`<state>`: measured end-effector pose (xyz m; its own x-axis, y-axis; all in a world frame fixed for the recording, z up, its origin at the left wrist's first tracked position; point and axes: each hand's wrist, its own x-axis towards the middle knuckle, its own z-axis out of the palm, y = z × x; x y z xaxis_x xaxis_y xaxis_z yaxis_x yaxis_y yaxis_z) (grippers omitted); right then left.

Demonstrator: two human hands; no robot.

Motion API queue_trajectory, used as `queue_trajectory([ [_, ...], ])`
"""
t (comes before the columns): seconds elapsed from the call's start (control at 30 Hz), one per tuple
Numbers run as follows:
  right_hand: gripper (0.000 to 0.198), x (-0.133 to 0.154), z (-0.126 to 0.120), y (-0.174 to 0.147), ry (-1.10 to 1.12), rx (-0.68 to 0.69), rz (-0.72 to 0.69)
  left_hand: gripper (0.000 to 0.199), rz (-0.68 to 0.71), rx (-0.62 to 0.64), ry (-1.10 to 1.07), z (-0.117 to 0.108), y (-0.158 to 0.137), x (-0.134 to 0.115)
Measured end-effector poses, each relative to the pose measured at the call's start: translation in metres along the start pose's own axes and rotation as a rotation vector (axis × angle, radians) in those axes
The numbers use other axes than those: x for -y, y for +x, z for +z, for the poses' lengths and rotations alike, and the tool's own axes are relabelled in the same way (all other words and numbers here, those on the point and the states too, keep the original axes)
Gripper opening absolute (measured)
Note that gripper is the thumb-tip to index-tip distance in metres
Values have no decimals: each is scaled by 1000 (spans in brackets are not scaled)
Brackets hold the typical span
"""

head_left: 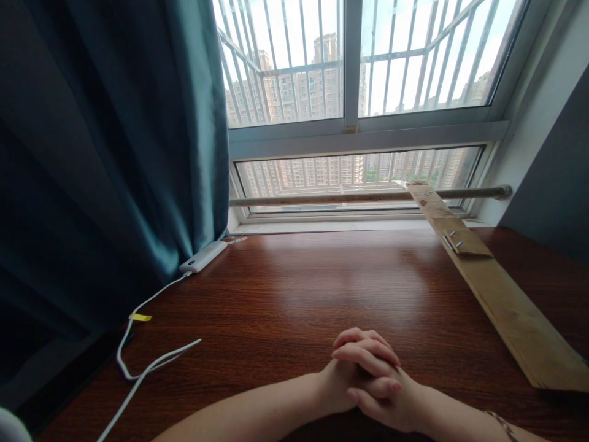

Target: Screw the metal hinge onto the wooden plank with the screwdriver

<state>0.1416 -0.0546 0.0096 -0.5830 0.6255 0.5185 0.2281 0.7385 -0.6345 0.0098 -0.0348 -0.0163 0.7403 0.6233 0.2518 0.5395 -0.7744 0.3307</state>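
Near the bottom of the head view, my left hand (339, 379) and my right hand (405, 402) are clasped together, fingers interlaced. Each is closed around the other, and no object shows in them. Parts of both palms and some fingers are hidden by the clasp. They are low over the front part of the dark red-brown wooden table (313, 294). A braided bracelet (499, 422) circles my right wrist.
A long cardboard strip (501, 294) with metal pins lies along the right, its far end by a rail (322, 199) below the barred window. At left, a white power strip or adapter (204, 256) with a white cable (133, 377) lies beside a blue curtain (197, 123).
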Motion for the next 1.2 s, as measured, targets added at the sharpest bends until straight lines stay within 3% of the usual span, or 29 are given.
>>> queue_trajectory([
  [0.17,47,-1,1,-1,-13,-1,-2,32,61,-88,-55,1,0,0],
  [0.33,48,-1,1,-1,-5,-15,-5,28,-21,-54,49,-2,2,-4],
  [0.7,46,0,0,0,-8,2,-3,30,110,37,54,-5,4,-1],
  [1.03,48,-2,0,-1,-5,-3,-13,29,97,-9,-126,-4,4,1],
  [1.2,50,-2,0,-1,2,0,-8,28,53,-25,-42,-6,6,-4],
])
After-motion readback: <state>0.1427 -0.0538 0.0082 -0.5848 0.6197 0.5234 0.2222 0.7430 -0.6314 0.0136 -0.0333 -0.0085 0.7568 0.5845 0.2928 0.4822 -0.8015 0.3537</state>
